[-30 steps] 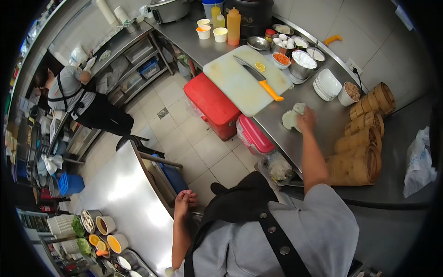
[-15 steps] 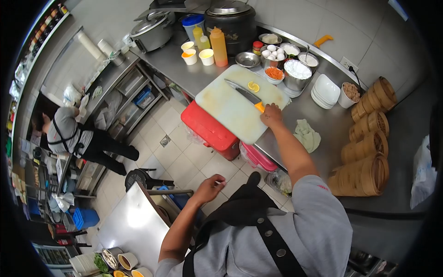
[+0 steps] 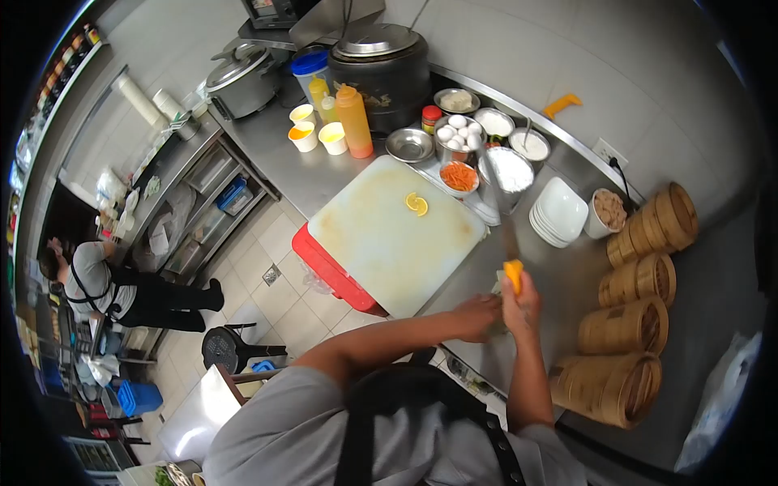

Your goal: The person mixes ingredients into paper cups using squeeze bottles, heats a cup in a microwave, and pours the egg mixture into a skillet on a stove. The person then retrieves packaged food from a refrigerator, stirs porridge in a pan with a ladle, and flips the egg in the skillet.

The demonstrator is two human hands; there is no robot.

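My right hand (image 3: pixel 521 306) is wrapped round the orange handle of the knife (image 3: pixel 512 274), which is held up over the steel counter beside the board; its blade is blurred and points away from me. My left hand (image 3: pixel 480 317) is close beside it, at the pale green cloth (image 3: pixel 499 283), mostly hidden by the hands. Its fingers are blurred, so what they hold is unclear. On the white cutting board (image 3: pixel 381 235) lie yellow citrus slices (image 3: pixel 416 204).
Bamboo steamers (image 3: pixel 624 324) line the right side. Bowls, eggs (image 3: pixel 459 132), shredded carrot (image 3: pixel 459 176) and squeeze bottles (image 3: pixel 353 121) stand behind the board. A red container (image 3: pixel 332 271) is under its left edge. Another person (image 3: pixel 113 283) stands at the far left.
My right hand has taken the knife off the board and lifted it over the counter to the right. My left hand has come across to the cloth. The view has shifted.
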